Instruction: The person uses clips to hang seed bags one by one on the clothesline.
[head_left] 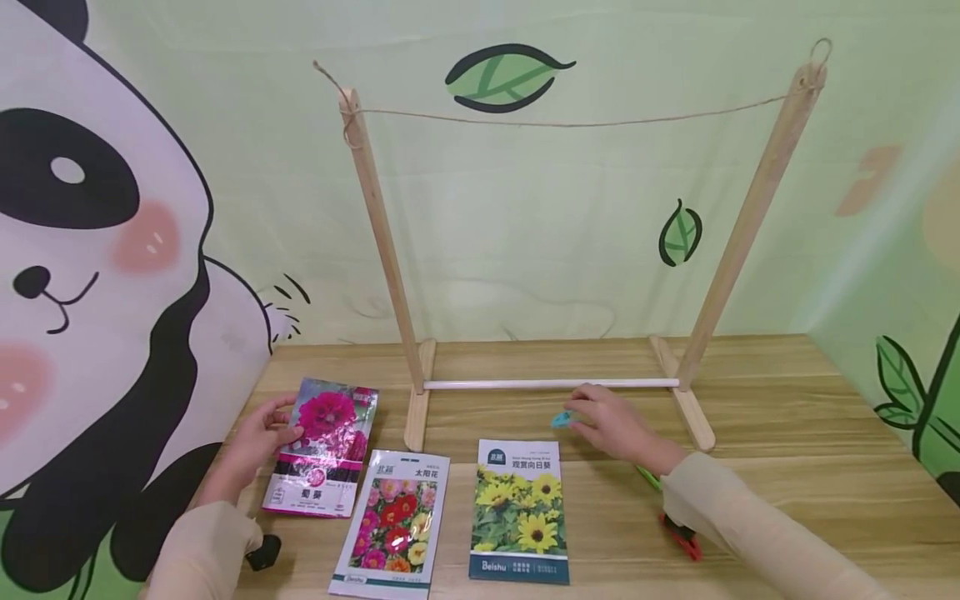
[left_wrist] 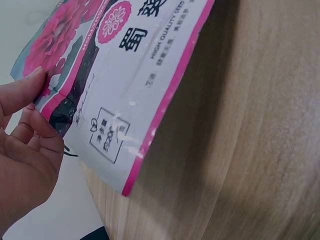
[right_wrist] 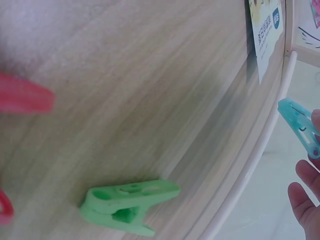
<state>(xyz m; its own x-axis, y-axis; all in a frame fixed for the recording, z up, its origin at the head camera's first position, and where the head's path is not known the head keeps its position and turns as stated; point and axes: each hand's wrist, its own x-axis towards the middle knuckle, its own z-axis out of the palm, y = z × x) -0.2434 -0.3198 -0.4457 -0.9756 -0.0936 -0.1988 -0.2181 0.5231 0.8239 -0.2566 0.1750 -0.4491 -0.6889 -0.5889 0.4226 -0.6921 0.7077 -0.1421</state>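
Lettered "HIGH QUALITY SEED" and 蜀葵, the pink-flower packet (head_left: 318, 450) at lower left is pinched between thumb and bent fingers of the left hand (head_left: 255, 442), with the "Beishu" 太阳花 packet (head_left: 393, 525) and "Beishu" 观赏向日葵 packet (head_left: 519, 512) lower centre, while the right hand (head_left: 611, 425), right of centre, pinches a blue clothespin (head_left: 561, 419).

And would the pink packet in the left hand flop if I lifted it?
Probably not much: the pink packet looks nearly flat though the left hand pinches just its edge. It's shiny, so it might be slippery. It's thin, so likely light.
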